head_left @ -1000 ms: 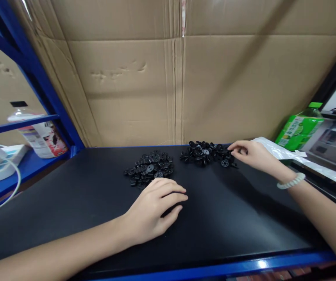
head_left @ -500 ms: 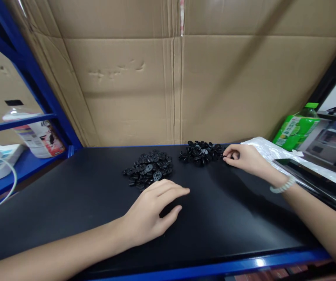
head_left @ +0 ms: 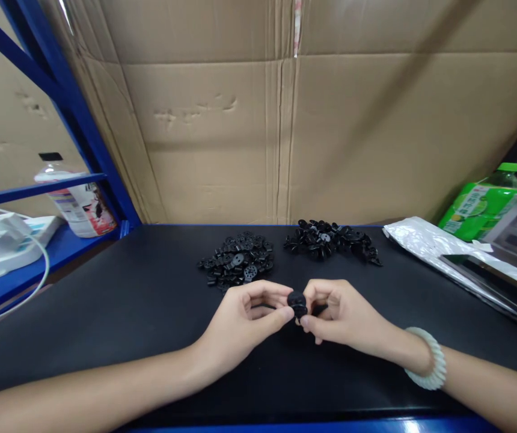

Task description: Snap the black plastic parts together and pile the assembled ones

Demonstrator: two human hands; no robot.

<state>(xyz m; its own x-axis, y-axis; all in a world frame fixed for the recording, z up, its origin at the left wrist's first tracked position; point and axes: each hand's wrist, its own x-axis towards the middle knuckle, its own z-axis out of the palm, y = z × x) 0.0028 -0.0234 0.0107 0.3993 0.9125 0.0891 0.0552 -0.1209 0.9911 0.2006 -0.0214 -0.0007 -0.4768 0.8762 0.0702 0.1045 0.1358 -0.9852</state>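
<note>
Between my two hands is a small round black plastic part [head_left: 297,302], held above the black tabletop [head_left: 150,313]. My left hand [head_left: 253,316] pinches its left side between thumb and fingers. From the right, my right hand [head_left: 337,310] grips the same part with its fingertips, which hide some of it. Behind my left hand lies a pile of small black round parts with holes [head_left: 240,258]. A second pile of black disc-topped parts [head_left: 326,239] spreads out farther back on the right.
A white plastic bag [head_left: 414,234] and a dark flat tablet-like device [head_left: 488,270] lie at the right. Beyond them stands a green bottle [head_left: 481,207]. At the left, a power strip [head_left: 37,240] and a labelled bottle [head_left: 85,207] sit on a blue shelf. Cardboard [head_left: 213,174] walls the back.
My right hand has come from the right-hand pile to the middle with a black part. My left hand has closed on that part, and the view has turned slightly left.
</note>
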